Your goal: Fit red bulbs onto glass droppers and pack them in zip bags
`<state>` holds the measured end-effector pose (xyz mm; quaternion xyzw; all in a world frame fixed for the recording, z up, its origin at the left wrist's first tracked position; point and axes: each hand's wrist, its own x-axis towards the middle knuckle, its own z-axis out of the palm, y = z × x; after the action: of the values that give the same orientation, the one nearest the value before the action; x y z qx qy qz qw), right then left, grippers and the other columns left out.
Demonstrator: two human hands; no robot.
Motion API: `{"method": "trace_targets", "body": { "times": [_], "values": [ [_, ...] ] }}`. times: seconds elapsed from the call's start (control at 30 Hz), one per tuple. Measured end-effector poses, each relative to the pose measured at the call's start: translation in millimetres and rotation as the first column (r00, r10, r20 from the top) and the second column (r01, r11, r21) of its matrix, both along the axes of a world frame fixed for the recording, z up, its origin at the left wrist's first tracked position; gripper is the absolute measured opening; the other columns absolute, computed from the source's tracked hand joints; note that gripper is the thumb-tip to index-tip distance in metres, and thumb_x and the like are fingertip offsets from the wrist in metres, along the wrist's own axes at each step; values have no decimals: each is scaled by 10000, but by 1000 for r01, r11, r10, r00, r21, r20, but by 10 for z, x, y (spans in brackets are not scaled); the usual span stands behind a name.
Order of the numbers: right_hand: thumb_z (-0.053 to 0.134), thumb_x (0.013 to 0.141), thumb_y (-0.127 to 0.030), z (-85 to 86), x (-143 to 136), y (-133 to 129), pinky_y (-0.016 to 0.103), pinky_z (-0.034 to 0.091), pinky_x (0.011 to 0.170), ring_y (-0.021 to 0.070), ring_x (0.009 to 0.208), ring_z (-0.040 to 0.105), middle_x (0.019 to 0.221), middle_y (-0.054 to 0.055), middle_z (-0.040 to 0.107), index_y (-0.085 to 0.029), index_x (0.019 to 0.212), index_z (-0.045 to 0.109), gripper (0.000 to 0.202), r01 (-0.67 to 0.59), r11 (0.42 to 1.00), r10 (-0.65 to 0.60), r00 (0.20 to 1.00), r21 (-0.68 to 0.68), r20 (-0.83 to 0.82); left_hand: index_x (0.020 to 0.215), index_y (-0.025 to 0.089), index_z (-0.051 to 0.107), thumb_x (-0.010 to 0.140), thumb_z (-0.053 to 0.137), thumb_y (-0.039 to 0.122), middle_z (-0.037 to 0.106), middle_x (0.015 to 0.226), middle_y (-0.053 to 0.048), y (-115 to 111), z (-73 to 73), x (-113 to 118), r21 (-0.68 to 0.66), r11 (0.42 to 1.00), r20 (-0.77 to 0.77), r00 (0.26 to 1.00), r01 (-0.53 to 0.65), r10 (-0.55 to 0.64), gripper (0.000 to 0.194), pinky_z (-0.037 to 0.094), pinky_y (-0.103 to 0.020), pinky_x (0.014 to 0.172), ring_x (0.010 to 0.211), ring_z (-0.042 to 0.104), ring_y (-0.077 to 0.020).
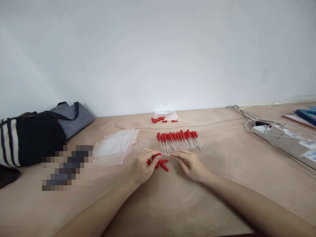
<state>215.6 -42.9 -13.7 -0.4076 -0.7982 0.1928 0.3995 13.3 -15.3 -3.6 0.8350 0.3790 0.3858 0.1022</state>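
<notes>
Clear tube (pixel 166 154) and red bulb (pixel 159 154) are lying in line between the two hands, above the bench (pixel 177 210). The left hand (pixel 145 164) is pinching the bulb between thumb and fingers; the right hand (pixel 189 164) is gripping the tube's opposite end in its fingertips. How deeply the tube is sitting in the bulb cannot be told, since the fingers are partly covering the joint. By judgement, a push off the tube's axis could be bending or cracking it, and a shallow seat could be leaving the bulb loose. Beside the left fingers, loose red bulbs (pixel 164 167) are lying heaped; a dropping wrist could be scattering them. Just beyond the right hand, a row of red-capped droppers (pixel 181 135) is lying side by side; with the knuckles so near, a slip could be knocking it askew. Beyond the left hand, spare clear tubes (pixel 142 144) are resting against plastic bags (pixel 116 144), exposed to rolling if nudged.
</notes>
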Motion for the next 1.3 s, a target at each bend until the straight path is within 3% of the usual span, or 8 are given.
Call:
{"method": "trace_targets", "body": {
  "times": [0.17,0.27,0.67,1.1,1.3],
  "values": [
    [408,828,-221,-35,-45,-11,224,410,546,109,583,498,688,32,533,-185,986,607,257,86,996,-86,996,26,-7,820,178,599,823,458,252,625,704,-21,-22,2,7,32,999,-48,999,24,-22,159,409,-302,679,700,549,-148],
    [408,824,-202,-43,-53,-37,236,400,564,121,604,491,658,35,527,-182,939,628,249,110,990,-113,993,84,33,809,187,601,811,484,255,629,709,-15,-34,-2,9,63,997,-75,996,44,-39,135,386,-310,693,710,546,-150],
    [404,810,-159,53,-24,-88,272,302,635,118,619,489,702,29,582,-182,825,615,213,70,992,-92,970,105,225,764,204,597,814,480,246,627,694,10,-63,-4,21,92,984,-192,973,151,-131,134,327,-323,779,676,540,-126],
    [399,822,-192,70,-95,-93,250,332,659,114,622,507,663,6,583,-183,720,592,218,71,995,-58,982,-70,177,751,201,578,797,489,205,640,696,12,-101,-29,52,146,976,-199,972,158,-128,100,289,-351,841,670,535,-129],
    [421,797,-195,27,-116,-60,216,360,590,115,614,514,641,8,587,-172,688,603,213,38,981,-16,993,-192,113,732,198,562,781,502,186,644,705,14,-106,-39,59,159,968,-219,963,193,-156,79,273,-357,843,681,535,-135]
  ]
}}
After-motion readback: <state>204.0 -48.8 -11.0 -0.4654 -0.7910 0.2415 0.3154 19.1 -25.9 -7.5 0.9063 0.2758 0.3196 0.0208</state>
